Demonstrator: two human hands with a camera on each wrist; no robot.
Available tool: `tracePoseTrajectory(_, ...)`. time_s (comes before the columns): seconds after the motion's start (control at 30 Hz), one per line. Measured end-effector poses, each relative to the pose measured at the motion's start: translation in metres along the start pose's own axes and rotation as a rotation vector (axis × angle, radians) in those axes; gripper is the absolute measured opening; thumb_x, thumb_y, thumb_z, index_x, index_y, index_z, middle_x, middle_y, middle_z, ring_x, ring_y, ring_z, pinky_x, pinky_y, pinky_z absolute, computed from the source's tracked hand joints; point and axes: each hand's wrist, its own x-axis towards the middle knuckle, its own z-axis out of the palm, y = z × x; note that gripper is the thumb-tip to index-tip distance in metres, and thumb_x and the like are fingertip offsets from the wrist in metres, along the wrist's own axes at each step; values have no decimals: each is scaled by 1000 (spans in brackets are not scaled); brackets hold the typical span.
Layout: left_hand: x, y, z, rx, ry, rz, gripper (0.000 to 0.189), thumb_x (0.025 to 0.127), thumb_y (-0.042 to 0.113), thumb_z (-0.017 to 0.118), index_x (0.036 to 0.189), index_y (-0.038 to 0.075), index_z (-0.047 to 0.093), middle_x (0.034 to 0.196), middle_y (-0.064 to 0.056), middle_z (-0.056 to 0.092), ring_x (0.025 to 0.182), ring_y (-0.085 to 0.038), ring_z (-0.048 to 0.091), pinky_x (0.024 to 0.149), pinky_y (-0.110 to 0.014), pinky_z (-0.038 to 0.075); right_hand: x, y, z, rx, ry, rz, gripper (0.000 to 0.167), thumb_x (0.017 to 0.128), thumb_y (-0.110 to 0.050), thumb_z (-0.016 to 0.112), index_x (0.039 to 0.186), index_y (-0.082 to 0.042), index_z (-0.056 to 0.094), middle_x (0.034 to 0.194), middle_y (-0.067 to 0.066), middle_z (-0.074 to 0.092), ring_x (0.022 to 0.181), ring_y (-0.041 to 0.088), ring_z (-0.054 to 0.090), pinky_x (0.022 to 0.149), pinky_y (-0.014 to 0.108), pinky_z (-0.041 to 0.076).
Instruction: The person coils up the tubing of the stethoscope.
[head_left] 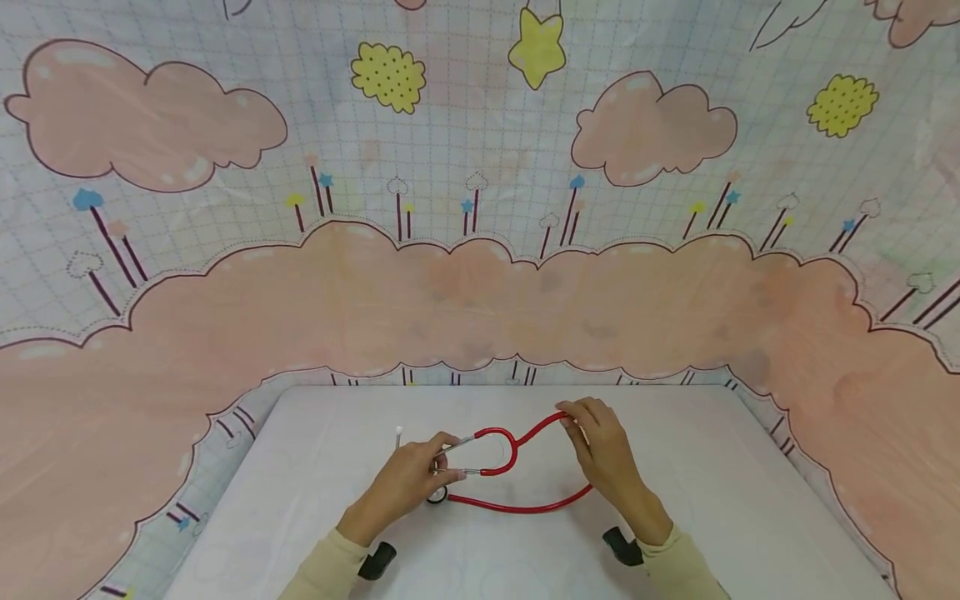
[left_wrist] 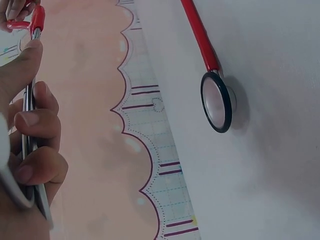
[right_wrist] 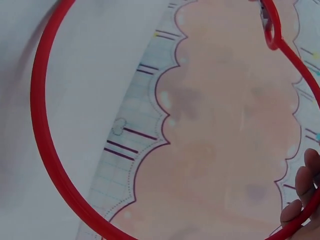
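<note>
Above the flat white table [head_left: 735,500], a person's left hand [head_left: 408,477] grips the silver metal eartubes [head_left: 459,444] of a red-tubed stethoscope [head_left: 514,458] — the right hand [head_left: 603,443] pinches its flexible red tubing [head_left: 528,510] — and the round, black-rimmed chestpiece [left_wrist: 215,102] sits near the table's surface.

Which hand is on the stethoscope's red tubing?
The right hand: its fingertips hold the red tubing, whereas the left hand grips the metal ear tubes.
</note>
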Motion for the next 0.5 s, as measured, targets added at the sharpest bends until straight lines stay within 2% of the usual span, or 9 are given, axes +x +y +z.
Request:
tracePoseTrajectory(0.1,-1,3,0,9,-6,15,44,83,30,77,121,14,60,73,14,57,61,0,46,56,-17,42,4,-1,-2,16,23,-25,28,85,-5,73,112,-7,64,97,3,65,87,15,57,75,28,49)
tracePoseTrajectory(0.17,-1,5,-1,12,-6,27,44,83,30,78,120,14,61,73,13,57,62,0,46,57,-17,42,6,-2,-3,28,21,-34,24,87,-7,71,111,-7,64,98,3,65,88,15,57,76,27,50)
tracePoseTrajectory(0.3,-2,9,-2,14,-3,59,43,83,30,78,118,12,62,73,13,58,62,0,46,57,-17,42,10,-4,-4,57,8,-50,16,95,-19,65,106,-8,68,98,2,65,91,16,59,79,25,50)
tracePoseTrajectory(0.43,-3,13,-2,16,-13,80,43,82,30,78,118,12,63,73,13,58,61,1,45,57,-16,42,13,-6,-4,74,5,-85,28,99,-32,55,105,-10,71,96,2,65,91,17,60,77,23,52)
tracePoseTrajectory(0.5,-3,15,-1,21,-21,83,42,82,30,78,118,12,63,73,13,58,62,1,46,58,-16,42,15,-7,-3,85,1,-105,29,99,-34,54,105,-11,71,96,2,65,90,16,60,76,22,52)
